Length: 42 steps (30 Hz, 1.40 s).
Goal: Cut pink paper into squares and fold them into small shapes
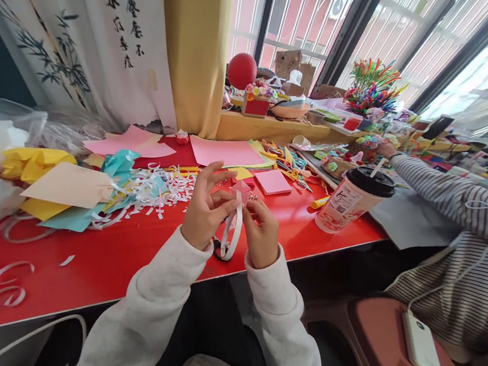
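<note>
We've got our left hand and right hand both pinching the looped white paper strip by its top, right under a little pink folded paper, just above the red table's edge.

Beyond the fingers, daylight comes through tall windows with dark frames and pale vertical bars, a pink wall outside. Left of the windows hang a yellow curtain and a white cloth with bamboo and black writing. The red tabletop spreads beneath the fingers; a brown stool stands to their lower right.
</note>
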Each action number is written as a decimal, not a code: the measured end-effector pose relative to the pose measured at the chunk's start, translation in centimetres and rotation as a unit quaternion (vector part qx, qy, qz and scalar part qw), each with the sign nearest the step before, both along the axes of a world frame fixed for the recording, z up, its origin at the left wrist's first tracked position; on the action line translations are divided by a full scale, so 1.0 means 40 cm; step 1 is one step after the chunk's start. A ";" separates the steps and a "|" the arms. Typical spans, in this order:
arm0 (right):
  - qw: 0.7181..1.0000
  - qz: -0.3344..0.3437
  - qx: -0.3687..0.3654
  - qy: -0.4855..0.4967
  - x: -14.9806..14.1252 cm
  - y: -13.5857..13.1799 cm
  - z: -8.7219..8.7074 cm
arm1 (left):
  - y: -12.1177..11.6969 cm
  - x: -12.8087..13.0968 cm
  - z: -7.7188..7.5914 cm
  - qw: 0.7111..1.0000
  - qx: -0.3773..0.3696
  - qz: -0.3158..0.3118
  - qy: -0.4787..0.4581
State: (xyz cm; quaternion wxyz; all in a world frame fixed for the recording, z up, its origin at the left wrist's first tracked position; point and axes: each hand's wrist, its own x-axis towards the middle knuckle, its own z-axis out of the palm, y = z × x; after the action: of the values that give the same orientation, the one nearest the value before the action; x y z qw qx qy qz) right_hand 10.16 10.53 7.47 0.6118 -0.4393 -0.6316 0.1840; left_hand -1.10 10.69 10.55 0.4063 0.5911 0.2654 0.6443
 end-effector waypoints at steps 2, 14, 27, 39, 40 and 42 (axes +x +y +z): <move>1.000 0.000 0.000 -0.013 0.001 -0.002 0.000 | 0.000 -0.002 0.000 1.000 0.005 0.021 0.008; 0.996 -0.024 0.042 -0.072 0.000 -0.016 0.007 | 0.001 -0.007 0.000 0.999 -0.021 0.041 0.000; 0.992 -0.037 0.057 -0.105 -0.003 -0.018 0.003 | 0.006 -0.016 -0.003 0.997 -0.066 0.045 0.013; 0.992 -0.021 0.050 -0.115 -0.007 -0.031 0.011 | 0.005 -0.024 0.007 0.992 -0.113 0.045 0.012; 0.992 -0.018 0.049 -0.116 -0.007 -0.030 0.010 | 0.006 -0.025 0.006 0.993 -0.112 0.046 0.016; 0.992 -0.010 0.045 -0.117 -0.005 -0.029 0.007 | 0.008 -0.028 0.003 0.993 -0.108 0.046 0.023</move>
State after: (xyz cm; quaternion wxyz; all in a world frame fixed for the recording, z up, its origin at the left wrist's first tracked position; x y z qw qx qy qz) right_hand 9.96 9.37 7.76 0.5545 -0.4359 -0.7024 0.0963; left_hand -2.20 10.99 10.67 0.4314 0.5458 0.3695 0.6160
